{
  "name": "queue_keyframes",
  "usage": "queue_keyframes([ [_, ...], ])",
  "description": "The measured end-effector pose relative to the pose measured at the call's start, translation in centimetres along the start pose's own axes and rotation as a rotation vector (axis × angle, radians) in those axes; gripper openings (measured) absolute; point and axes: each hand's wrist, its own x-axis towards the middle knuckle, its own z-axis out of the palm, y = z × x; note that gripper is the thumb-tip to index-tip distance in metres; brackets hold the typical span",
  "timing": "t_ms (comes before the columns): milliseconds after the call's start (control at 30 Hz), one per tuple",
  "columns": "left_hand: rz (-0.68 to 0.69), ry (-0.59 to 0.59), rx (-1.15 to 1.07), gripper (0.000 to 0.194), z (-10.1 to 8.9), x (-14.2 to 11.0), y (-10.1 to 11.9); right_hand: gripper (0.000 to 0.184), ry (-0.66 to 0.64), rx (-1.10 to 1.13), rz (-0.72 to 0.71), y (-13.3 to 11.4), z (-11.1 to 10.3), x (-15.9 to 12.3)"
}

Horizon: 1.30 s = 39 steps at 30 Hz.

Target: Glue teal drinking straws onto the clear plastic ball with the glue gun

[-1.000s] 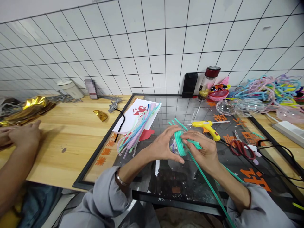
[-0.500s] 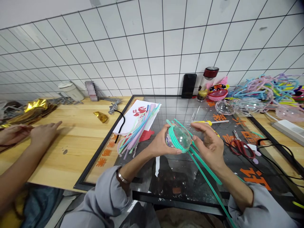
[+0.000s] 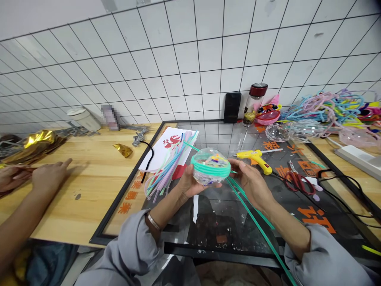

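Left hand (image 3: 187, 184) cradles the clear ball (image 3: 210, 154) above the dark tabletop (image 3: 235, 240), right hand (image 3: 253, 182) curled at its edge, can't tell if pinching; looks like banding with green strips (image 3: 212, 171), next probably needs them kept taut; ball's far side hidden, one tail cut off at frame bottom.

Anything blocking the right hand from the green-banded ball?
Nothing solid visible. The right hand is at the right edge of the green-banded ball, contact unclear. Nearest snag: green strips running from that side toward the picture's bottom.
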Motion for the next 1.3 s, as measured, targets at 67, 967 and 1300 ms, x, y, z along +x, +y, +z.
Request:
queue_keyframes([
  [67, -0.028, 0.005, -0.100, 0.107, -0.3, 0.0, -0.2, 0.046, -0.044, -0.028, -0.011, -0.3, 0.4, -0.5],
  [967, -0.132, -0.048, -0.377, 0.089, -0.5, 0.1, -0.7, 0.013, 0.116, -0.683, -0.775, -1.2, 0.9, -1.9],
  [1300, -0.125, -0.038, -0.344, 0.084, -0.5, 0.3, -0.8, 0.011, 0.129, -1.034, -1.048, -0.9, 0.1, -1.1],
])
